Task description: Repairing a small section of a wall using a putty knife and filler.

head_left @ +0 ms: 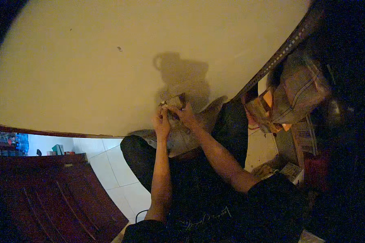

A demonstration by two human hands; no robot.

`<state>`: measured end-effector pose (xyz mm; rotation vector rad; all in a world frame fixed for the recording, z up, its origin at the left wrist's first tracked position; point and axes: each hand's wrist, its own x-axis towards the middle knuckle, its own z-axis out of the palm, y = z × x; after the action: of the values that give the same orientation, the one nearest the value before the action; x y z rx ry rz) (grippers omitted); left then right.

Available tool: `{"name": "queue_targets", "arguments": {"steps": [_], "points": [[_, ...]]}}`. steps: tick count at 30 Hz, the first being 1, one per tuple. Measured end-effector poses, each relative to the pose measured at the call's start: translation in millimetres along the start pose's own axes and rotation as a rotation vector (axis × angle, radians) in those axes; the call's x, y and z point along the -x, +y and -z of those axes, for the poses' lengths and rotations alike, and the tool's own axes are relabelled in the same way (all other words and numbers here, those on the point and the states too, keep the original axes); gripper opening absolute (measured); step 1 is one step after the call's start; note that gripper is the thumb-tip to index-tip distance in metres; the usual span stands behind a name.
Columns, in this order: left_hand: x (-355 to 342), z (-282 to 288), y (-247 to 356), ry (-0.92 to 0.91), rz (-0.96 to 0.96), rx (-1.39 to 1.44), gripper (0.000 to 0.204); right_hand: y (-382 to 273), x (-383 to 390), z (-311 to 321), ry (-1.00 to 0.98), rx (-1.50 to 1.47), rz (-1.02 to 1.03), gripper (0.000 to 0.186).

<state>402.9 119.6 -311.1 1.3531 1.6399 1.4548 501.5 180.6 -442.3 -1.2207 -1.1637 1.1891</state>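
Both my hands are raised in front of the pale wall [109, 81], close together over my lap. My right hand [186, 116] grips a small brownish-grey boxy thing [177, 100], whose exact kind I cannot make out in the dim light. On its left end, my left hand [162, 122] has its fingers pinched at a small whitish part. The thing's underside is hidden by my fingers. Below the hands, a greyish cloth-like surface [180, 139] shows between my dark-clothed knees.
A dark red-brown panelled door [56, 198] stands at the lower left, beside white floor tiles [113, 166]. To the right hangs a grey-brown bag [300, 91], with boxes [291, 172] below it. A perforated strip [288, 48] edges the wall's right side.
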Motion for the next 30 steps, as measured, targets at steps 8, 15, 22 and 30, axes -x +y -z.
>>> {"name": "queue_targets", "arguments": {"steps": [8,15,22,30], "points": [[0.1,13.6,-22.4,-0.003,-0.013,-0.026,0.034,-43.0,14.3,-7.4,0.013,0.212,-0.120,0.056],[-5.4,5.6,-24.0,0.004,-0.020,0.062,0.032,-41.6,0.2,7.6,-0.115,0.136,0.107,0.039],[-3.3,20.4,-54.1,0.079,-0.008,-0.027,0.028,-46.6,10.3,-17.1,-0.174,-0.008,-0.044,0.071],[-8.0,22.4,-11.8,0.031,-0.007,-0.038,0.027,-30.2,-0.7,-10.2,-0.165,0.285,0.062,0.065]]}}
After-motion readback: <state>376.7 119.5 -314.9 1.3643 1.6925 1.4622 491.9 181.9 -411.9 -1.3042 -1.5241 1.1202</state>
